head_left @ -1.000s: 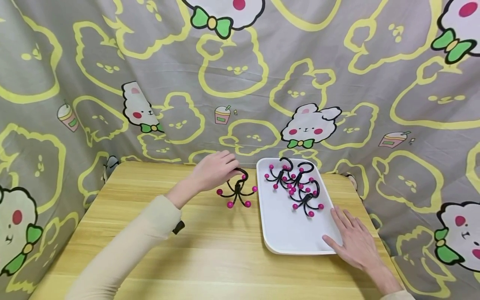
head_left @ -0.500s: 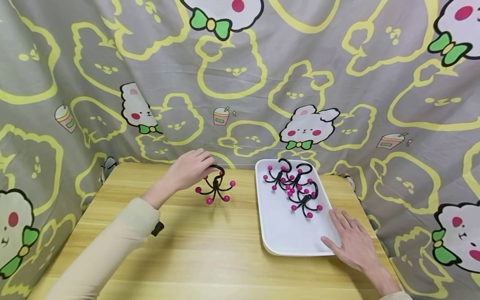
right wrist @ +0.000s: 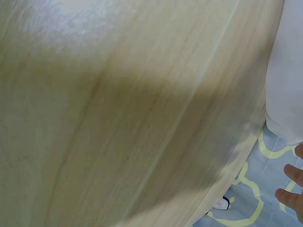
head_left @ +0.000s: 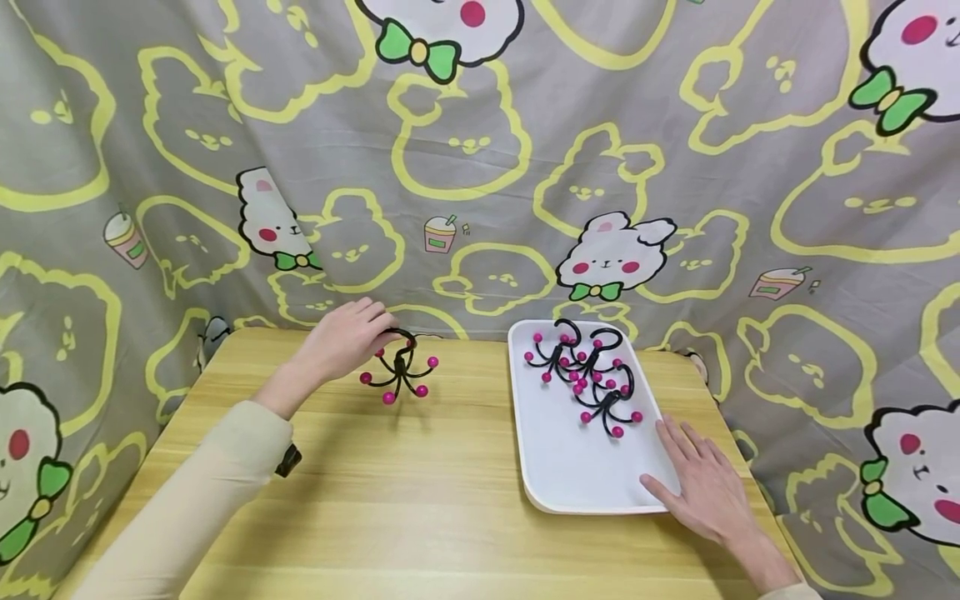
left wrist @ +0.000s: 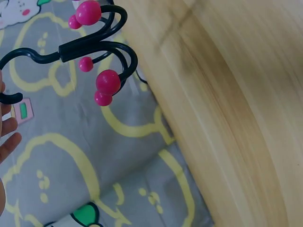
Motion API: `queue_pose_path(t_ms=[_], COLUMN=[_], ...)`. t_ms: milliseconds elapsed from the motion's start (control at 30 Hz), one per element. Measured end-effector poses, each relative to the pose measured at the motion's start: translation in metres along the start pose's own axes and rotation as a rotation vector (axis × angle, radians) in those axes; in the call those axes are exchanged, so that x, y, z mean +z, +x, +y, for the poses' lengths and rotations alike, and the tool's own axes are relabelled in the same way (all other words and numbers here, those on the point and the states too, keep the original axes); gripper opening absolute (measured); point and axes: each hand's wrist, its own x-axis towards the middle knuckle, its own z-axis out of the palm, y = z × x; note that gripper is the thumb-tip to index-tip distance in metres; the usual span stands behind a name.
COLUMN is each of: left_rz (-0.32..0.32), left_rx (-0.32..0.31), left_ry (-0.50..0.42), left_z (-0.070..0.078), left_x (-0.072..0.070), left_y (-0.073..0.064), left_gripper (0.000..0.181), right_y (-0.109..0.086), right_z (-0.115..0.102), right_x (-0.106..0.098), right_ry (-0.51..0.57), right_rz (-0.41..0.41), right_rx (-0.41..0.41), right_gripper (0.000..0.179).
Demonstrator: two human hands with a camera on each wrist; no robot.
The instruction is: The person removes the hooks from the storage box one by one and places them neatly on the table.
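Observation:
My left hand (head_left: 347, 340) grips a black hanging hook (head_left: 400, 368) by its curved top, over the back of the table left of centre. Its curved prongs end in pink balls and spread out below. In the left wrist view, the same hook (left wrist: 78, 50) extends from the fingers at the left edge. Against the right side of a white tray (head_left: 570, 479) rests my right hand (head_left: 708, 487), fingers extended. Several similar hooks (head_left: 611, 402) lie bunched in the tray's back half. Only the right hand's fingertips (right wrist: 288, 196) enter the right wrist view, beside the tray wall.
A wooden table (head_left: 420, 500) carries the tray on its right side. Behind and around it hangs a grey curtain (head_left: 352, 150) with yellow outlines and cartoon animals, close to the back edge.
My left hand has carried the hook leftward, away from the tray. The right hand and the hooks in the tray have stayed in place.

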Motion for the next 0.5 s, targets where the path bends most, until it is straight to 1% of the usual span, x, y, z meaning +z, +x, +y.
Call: queue_pose_path(t_ms=[300, 500], left_rz=[-0.057, -0.083], left_rx=[-0.073, -0.092], left_ry=[0.023, 0.056], left_z=[-0.015, -0.027], left_x=[0.005, 0.01], left_y=[-0.017, -0.028], left_gripper=[0.018, 0.018], right_y=[0.0, 0.0], right_z=[-0.001, -0.001], right_x=[0.0, 0.0], right_ry=[-0.006, -0.006], right_rz=[-0.012, -0.008], right_rx=[0.008, 0.008], right_gripper=[0.092, 0.092])
